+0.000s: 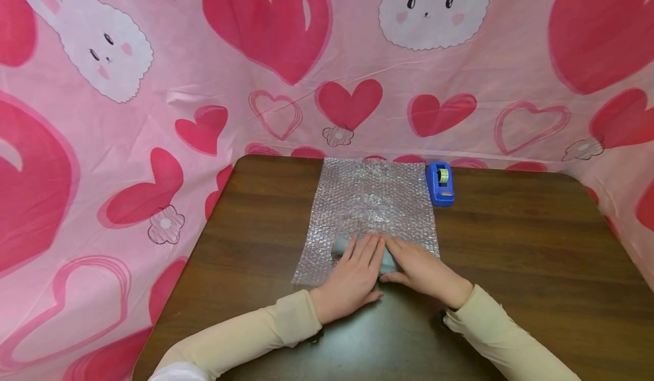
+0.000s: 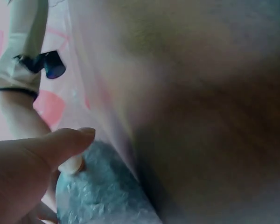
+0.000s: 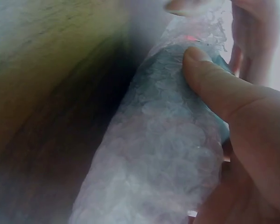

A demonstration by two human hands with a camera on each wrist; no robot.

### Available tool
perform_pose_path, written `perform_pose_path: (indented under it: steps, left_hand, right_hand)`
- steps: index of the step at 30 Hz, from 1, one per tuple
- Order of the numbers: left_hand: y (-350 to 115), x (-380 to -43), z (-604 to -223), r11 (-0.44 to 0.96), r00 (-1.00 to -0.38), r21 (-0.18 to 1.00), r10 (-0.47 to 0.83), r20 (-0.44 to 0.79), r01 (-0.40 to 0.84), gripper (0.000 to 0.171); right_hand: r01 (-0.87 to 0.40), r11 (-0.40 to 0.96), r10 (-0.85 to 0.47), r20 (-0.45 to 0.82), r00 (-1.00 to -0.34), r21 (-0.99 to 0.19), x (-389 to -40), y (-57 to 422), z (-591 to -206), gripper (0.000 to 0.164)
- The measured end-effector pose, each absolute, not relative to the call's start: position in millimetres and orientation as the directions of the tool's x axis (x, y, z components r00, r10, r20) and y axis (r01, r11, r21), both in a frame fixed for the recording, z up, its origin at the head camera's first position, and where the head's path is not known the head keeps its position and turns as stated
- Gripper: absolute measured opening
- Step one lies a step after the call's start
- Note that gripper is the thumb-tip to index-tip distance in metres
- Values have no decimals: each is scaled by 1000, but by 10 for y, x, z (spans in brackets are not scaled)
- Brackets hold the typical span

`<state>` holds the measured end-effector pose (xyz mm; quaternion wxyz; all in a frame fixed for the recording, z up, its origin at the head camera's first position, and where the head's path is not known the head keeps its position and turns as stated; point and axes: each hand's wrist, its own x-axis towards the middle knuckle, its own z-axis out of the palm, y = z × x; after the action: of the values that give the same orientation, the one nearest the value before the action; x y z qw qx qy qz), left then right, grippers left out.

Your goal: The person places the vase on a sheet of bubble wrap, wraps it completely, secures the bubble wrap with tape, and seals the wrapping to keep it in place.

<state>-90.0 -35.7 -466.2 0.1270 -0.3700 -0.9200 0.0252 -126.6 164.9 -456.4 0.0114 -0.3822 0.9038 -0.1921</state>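
Observation:
A sheet of bubble wrap (image 1: 373, 193) lies flat on the brown table. Along its near edge sits a grey-blue rounded object (image 1: 389, 263), partly covered by bubble wrap; its exact kind is hidden. My left hand (image 1: 352, 276) rests across it with fingers straight and the thumb off to the near side. Beside it, my right hand (image 1: 421, 264) holds the other end, fingertips meeting those of the left hand. In the right wrist view, the right thumb presses on the wrapped roll (image 3: 149, 149), with the fingers on its far side. The left wrist view shows the wrapped end (image 2: 107, 186) below the left thumb.
A blue tape dispenser (image 1: 441, 183) with a roll of tape stands at the sheet's right edge. Behind and to the left of the table (image 1: 536, 245) hangs a pink cloth (image 1: 378, 63) with hearts and rabbits.

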Motion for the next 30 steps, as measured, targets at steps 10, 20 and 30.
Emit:
perform_pose_path:
  steps: [10,20,30]
  left_hand:
    - [-246,-875,-4761,775,-753,-222,629,192,591,117]
    - [-245,-1023,-4815,794,-768,-263,602,220,547,116]
    - [-280,-1106,-4781,795,-779,-277,597,195,540,103]
  right_hand:
    - [-647,649,-674,93,-733,-400,-1327,1654,-4510,84]
    - [-671,651,-684,109,-721,-354,-1362,1659,-4518,70]
    - [-622,641,-680,42,-732,-451,-1370,1681,-4470,77]
